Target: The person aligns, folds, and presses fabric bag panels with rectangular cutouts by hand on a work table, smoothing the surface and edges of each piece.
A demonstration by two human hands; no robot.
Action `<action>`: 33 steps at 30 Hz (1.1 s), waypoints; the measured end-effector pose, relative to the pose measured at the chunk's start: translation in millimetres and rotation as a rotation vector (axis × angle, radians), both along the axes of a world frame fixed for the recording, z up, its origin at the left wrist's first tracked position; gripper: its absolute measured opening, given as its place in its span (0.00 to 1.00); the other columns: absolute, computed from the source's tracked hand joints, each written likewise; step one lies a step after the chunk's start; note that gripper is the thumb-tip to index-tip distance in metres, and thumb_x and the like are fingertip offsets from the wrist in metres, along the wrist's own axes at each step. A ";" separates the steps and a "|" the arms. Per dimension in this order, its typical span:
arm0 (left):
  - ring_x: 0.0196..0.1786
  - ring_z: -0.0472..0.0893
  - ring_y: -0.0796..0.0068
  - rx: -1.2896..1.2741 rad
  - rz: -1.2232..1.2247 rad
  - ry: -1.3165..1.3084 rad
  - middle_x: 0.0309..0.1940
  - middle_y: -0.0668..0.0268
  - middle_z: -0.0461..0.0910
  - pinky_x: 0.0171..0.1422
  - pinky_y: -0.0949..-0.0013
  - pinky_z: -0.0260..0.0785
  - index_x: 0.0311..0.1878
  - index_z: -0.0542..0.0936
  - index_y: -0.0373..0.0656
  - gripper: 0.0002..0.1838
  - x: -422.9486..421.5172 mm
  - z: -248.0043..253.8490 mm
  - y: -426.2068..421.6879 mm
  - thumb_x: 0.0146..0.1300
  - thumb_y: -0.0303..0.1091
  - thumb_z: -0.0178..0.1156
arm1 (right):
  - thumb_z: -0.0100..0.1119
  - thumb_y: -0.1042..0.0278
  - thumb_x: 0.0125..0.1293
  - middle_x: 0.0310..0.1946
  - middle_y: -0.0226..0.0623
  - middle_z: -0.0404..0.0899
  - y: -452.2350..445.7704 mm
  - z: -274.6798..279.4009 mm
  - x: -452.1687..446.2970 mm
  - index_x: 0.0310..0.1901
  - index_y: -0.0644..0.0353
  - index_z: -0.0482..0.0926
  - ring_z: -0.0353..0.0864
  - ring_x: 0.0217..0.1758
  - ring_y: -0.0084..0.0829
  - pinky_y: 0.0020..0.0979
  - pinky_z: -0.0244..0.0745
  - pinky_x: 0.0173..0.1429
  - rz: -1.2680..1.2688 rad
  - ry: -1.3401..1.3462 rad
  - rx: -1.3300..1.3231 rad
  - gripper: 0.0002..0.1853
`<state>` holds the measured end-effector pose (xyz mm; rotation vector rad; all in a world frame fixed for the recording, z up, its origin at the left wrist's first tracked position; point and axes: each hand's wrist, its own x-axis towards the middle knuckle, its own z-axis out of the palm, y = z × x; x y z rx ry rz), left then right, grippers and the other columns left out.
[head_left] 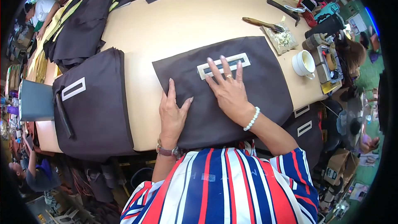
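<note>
A dark brown fabric panel (207, 120) lies flat on the table in front of me, its lower edge against my striped shirt. Near its top is a cream rectangular frame (244, 59) with a slot in its middle. My right hand (231, 95) rests on the panel with fingers spread, the fingertips lying across the frame. Along the panel's left edge, my left hand (172, 114) is laid with its fingers stretched out and the thumb apart. Neither hand grips anything.
Left, a stack of dark panels (95, 112) bears a white frame (74, 88) and a dark bar (64, 116). A brush (261, 23), a bag of scraps (284, 39), a white cup (303, 64) and a hammer (284, 9) lie right. Other people work at the left.
</note>
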<state>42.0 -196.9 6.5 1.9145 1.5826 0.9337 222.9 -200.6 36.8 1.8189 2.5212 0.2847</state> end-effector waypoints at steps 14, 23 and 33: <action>0.65 0.66 0.53 -0.036 -0.003 -0.137 0.62 0.43 0.64 0.68 0.63 0.58 0.68 0.56 0.32 0.42 -2.4 24.8 -14.0 0.51 0.25 0.67 | 0.56 0.69 0.56 0.52 0.49 0.71 -49.5 -6.5 142.1 0.58 0.64 0.66 0.69 0.57 0.46 0.45 0.60 0.61 -0.648 0.377 0.328 0.26; 0.54 0.70 0.74 -0.598 0.256 -1.205 0.49 0.60 0.73 0.63 0.71 0.59 0.62 0.66 0.33 0.29 31.0 23.3 2.4 0.56 0.23 0.62 | 0.61 0.79 0.53 0.31 0.35 0.71 -73.1 -13.3 166.4 0.62 0.64 0.64 0.70 0.32 0.28 0.28 0.69 0.40 -0.897 0.876 0.190 0.32; 0.53 0.74 0.71 -0.529 0.140 -1.305 0.49 0.62 0.73 0.63 0.67 0.64 0.67 0.59 0.39 0.33 11.6 34.7 14.6 0.59 0.22 0.57 | 0.59 0.84 0.54 0.34 0.37 0.73 -76.3 -24.3 182.7 0.66 0.64 0.59 0.71 0.30 0.21 0.22 0.69 0.35 -0.852 1.184 0.310 0.36</action>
